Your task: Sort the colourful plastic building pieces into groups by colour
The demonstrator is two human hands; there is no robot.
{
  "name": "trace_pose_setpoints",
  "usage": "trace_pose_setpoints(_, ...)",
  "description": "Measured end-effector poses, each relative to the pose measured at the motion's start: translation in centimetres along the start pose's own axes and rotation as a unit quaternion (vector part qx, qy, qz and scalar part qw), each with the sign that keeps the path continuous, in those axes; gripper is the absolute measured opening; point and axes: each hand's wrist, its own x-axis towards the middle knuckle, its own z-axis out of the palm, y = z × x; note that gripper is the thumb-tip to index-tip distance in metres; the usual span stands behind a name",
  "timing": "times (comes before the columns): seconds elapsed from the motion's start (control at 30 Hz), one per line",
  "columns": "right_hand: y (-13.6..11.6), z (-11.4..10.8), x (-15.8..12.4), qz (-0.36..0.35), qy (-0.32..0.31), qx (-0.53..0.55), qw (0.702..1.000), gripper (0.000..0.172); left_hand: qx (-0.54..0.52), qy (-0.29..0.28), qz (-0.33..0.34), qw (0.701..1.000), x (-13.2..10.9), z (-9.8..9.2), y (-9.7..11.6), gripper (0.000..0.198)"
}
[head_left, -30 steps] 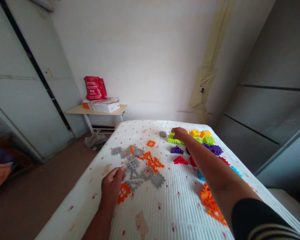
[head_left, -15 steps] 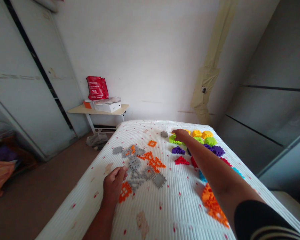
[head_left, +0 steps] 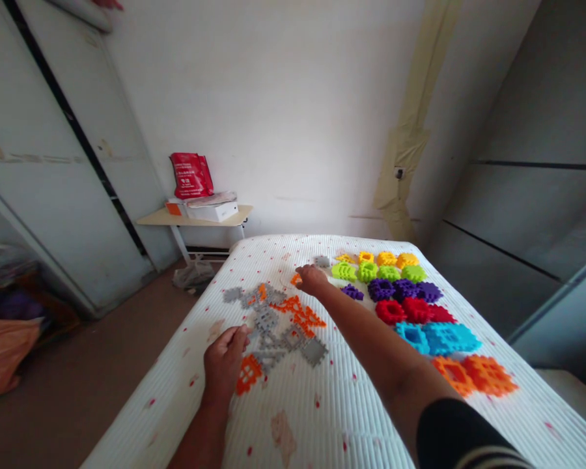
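Note:
My left hand (head_left: 223,359) is closed beside a spread of flat grey interlocking pieces (head_left: 267,319). Whether anything sits inside its curled fingers is hidden. An orange windowed piece (head_left: 249,374) lies just right of that wrist. Farther out, my right hand (head_left: 313,280) has its bent fingers on an orange interlocking piece (head_left: 295,279), partly covering it. Loose orange pieces (head_left: 300,312) lie among the grey ones. Behind the right hand is a single grey piece (head_left: 321,261). A purple piece (head_left: 352,292) shows just past the right forearm.
Assembled blocks stand in colour rows on the right: yellow (head_left: 387,259), green (head_left: 387,273), purple (head_left: 405,289), red (head_left: 415,311), blue (head_left: 439,337) and orange (head_left: 491,376). The ribbed white bed cover (head_left: 317,423) lies under everything. A small table (head_left: 195,220) carries boxes and a red bag (head_left: 191,174).
My right hand has moved left and nearer, from the green and yellow pieces to the lone orange piece. Its arm now uncovers more of the block rows. My left hand stays closed in place.

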Motion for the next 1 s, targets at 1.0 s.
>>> trace_pose_setpoints(1.0,-4.6,-0.3,-16.4,-0.157,0.075,0.264,0.949,0.015,-0.05,-0.2,0.069,0.976,-3.2,1.9,3.4,0.026)
